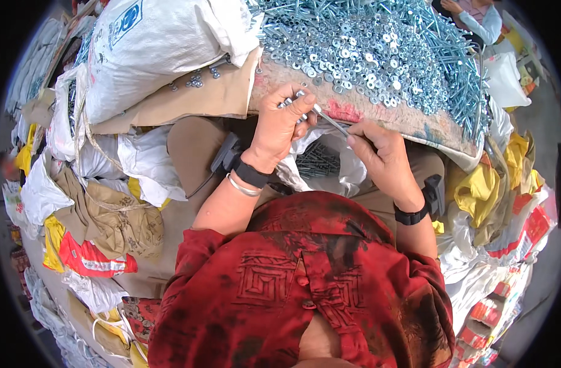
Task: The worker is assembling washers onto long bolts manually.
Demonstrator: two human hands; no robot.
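Note:
My left hand is raised in front of the work surface, its fingers curled around several small shiny metal pieces that look like nuts. Between my two hands slants a silver bolt. One end of it meets the fingertips of my left hand, while my right hand pinches the other end between thumb and fingers. Beneath the hands, an open white bag sits at my lap with dark bolts inside. Just beyond my fingers lies a heap of washers and loose bolts.
A full white woven sack rests on brown cardboard at the far left, with a few nuts beside it. Crumpled bags crowd my left side, and yellow plastic lies at right. Another person is at the far right.

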